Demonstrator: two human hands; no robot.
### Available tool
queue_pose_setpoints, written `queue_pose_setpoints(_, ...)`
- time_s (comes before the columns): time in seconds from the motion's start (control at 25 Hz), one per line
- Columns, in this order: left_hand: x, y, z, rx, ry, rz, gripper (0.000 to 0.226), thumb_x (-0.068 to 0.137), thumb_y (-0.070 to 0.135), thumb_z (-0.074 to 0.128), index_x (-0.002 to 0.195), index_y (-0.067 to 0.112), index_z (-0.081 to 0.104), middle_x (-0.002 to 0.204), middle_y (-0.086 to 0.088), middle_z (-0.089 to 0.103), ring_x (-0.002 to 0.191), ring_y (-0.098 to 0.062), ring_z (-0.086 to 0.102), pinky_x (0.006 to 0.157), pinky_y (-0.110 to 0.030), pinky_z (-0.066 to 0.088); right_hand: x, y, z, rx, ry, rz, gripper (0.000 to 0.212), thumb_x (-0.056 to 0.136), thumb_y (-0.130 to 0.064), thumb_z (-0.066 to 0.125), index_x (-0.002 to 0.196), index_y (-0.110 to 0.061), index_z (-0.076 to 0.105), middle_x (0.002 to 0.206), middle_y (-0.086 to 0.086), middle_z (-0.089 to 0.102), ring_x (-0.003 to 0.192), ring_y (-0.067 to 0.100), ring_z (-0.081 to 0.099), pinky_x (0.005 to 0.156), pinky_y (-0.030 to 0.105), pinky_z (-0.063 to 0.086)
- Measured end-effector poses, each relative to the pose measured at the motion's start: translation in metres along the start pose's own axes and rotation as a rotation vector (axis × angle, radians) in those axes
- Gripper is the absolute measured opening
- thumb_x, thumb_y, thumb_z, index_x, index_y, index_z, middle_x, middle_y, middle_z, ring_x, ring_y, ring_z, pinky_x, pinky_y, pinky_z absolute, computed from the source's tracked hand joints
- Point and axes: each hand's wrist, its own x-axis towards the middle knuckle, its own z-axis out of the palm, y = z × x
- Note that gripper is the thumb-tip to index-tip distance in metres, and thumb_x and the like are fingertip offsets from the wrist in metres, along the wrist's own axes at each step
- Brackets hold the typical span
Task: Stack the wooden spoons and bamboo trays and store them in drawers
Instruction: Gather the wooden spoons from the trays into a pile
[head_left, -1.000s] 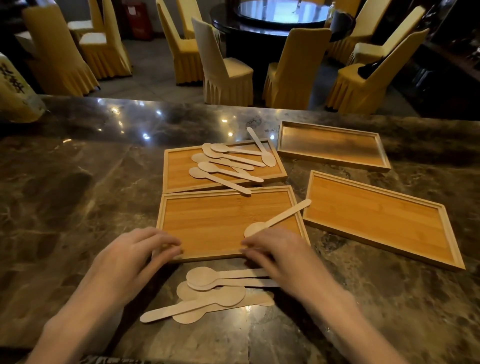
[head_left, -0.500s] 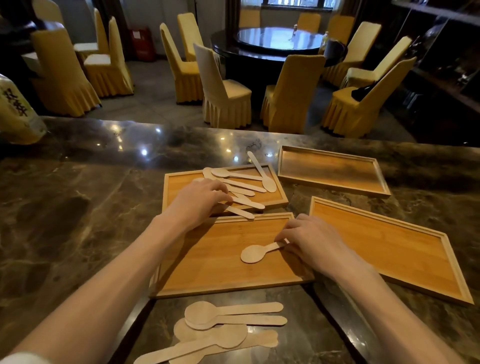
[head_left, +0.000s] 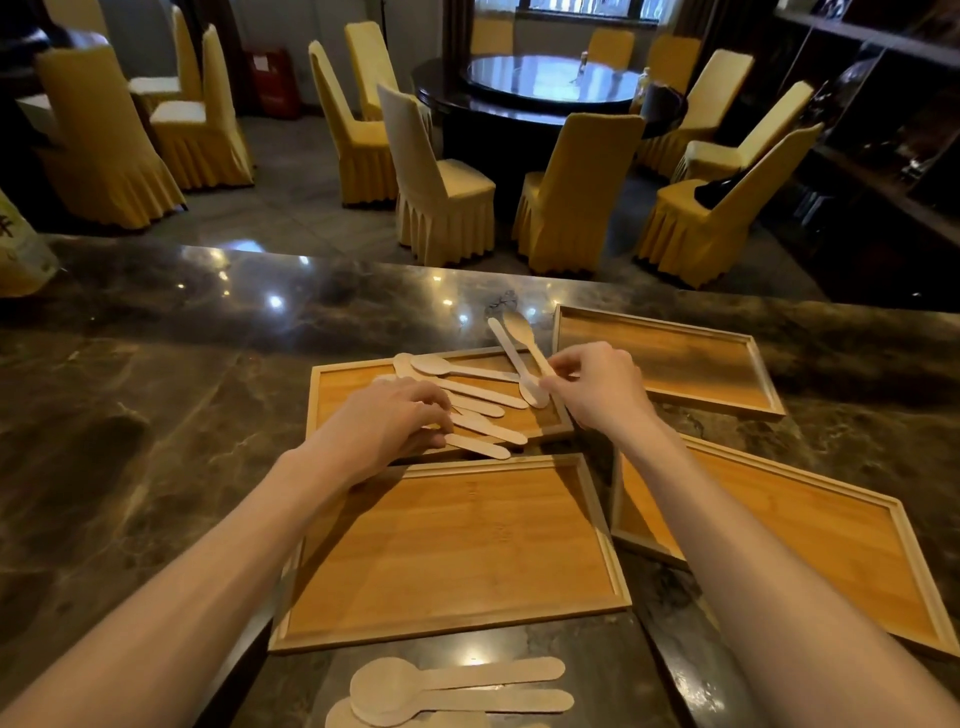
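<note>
a: what changed on the tabletop (head_left: 130, 441)?
b: both hands moved to the far tray (head_left: 343, 379) at twelve o'clock. the right hand (head_left: 597, 389) pinched a spoon (head_left: 524, 338); the left hand (head_left: 384, 421) lay spread over the loose spoons (head_left: 483, 395).
a: meaning?
b: gathering probably; stacking unfinished.

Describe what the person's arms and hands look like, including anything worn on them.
Both forearms are bare from the frame's lower edge to the wrists, with no sleeve in view. The left hand and right hand are bare too: no gloves, and no rings, watch or bracelets show on the sides facing the camera. No markings are visible. The fingers are slim, with short nails as far as can be seen.
</note>
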Motion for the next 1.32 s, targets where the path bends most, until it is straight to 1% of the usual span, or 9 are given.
queue_pose_setpoints(0.2,0.002,0.002,-0.001,-0.058,-0.022,-0.014,0.029,0.091,0.033,0.053,0.119,0.030,0.058,0.128,0.008,0.057,0.119,-0.013,0.049,0.096,-0.030,0.041,0.036,-0.011,0.032,-0.056,-0.073,0.105,0.024,0.083,-0.027,0.067,0.103,-0.015,0.069,0.085,0.000,0.065,0.073,0.013,0.061,0.063,0.029,0.055)
queue_pose_setpoints(0.32,0.002,0.003,-0.001,-0.052,-0.017,-0.027,0.027,0.091,0.035,0.051,0.117,0.030,0.057,0.123,0.007,0.060,0.113,-0.012,0.052,0.089,-0.027,0.043,0.042,-0.013,0.045,-0.085,-0.040,0.066,0.022,0.085,-0.026,0.065,0.102,-0.014,0.069,0.083,0.001,0.066,0.071,0.013,0.062,0.060,0.027,0.053)
queue_pose_setpoints(0.48,0.003,0.009,-0.005,-0.073,-0.002,-0.052,0.029,0.092,0.033,0.050,0.120,0.027,0.052,0.116,0.003,0.063,0.106,-0.014,0.055,0.084,-0.027,0.048,0.044,-0.023,0.048,-0.304,0.000,0.073,0.017,0.083,-0.027,0.067,0.096,-0.015,0.067,0.078,0.002,0.063,0.068,0.017,0.059,0.058,0.032,0.052)
queue_pose_setpoints(0.6,0.006,0.016,-0.007,-0.055,-0.005,-0.059,0.036,0.094,0.028,0.048,0.129,0.025,0.049,0.122,0.000,0.060,0.112,-0.016,0.053,0.089,-0.029,0.044,0.043,-0.031,0.047,-0.365,0.032,0.101,0.017,0.082,-0.024,0.068,0.094,-0.013,0.065,0.075,0.004,0.056,0.070,0.019,0.055,0.069,0.037,0.052)
queue_pose_setpoints(0.76,0.009,0.017,-0.009,-0.096,-0.078,-0.104,0.028,0.092,0.027,0.051,0.120,0.025,0.057,0.120,0.001,0.058,0.107,-0.014,0.053,0.085,-0.024,0.043,0.036,-0.036,0.048,-0.442,0.046,0.040,0.012,0.083,-0.021,0.066,0.091,-0.012,0.064,0.074,0.004,0.051,0.074,0.021,0.050,0.082,0.041,0.042)
queue_pose_setpoints(0.88,0.006,0.016,-0.019,-0.206,-0.100,-0.136,0.020,0.089,0.029,0.055,0.109,0.027,0.059,0.109,0.006,0.059,0.095,-0.009,0.053,0.075,-0.016,0.039,0.032,-0.037,0.045,-0.408,0.067,-0.003,0.012,0.085,-0.019,0.064,0.093,-0.010,0.065,0.077,0.004,0.053,0.078,0.021,0.053,0.079,0.039,0.043)
queue_pose_setpoints(1.08,-0.025,0.030,-0.054,-0.289,-0.068,-0.082,0.023,0.087,0.037,0.052,0.108,0.032,0.057,0.104,0.013,0.058,0.089,-0.001,0.053,0.075,-0.016,0.045,0.020,-0.040,0.030,-0.303,0.180,-0.140,0.014,0.087,-0.020,0.062,0.097,-0.010,0.065,0.090,0.006,0.064,0.083,0.021,0.059,0.076,0.038,0.049)
queue_pose_setpoints(1.2,-0.068,0.051,-0.072,-0.297,-0.099,-0.022,0.031,0.081,0.055,0.039,0.107,0.045,0.053,0.098,0.027,0.052,0.091,0.006,0.052,0.075,-0.014,0.046,0.005,-0.045,0.018,-0.223,0.124,-0.209,0.017,0.089,-0.027,0.058,0.099,-0.015,0.067,0.085,0.001,0.063,0.080,0.017,0.059,0.077,0.042,0.052)
queue_pose_setpoints(1.32,-0.112,0.074,-0.071,-0.301,-0.180,-0.010,0.036,0.079,0.063,0.029,0.108,0.051,0.047,0.095,0.037,0.046,0.094,0.013,0.048,0.076,-0.009,0.044,-0.030,-0.050,0.008,-0.139,0.052,-0.316,0.019,0.089,-0.028,0.057,0.102,-0.018,0.067,0.089,0.000,0.066,0.083,0.013,0.059,0.077,0.035,0.052)
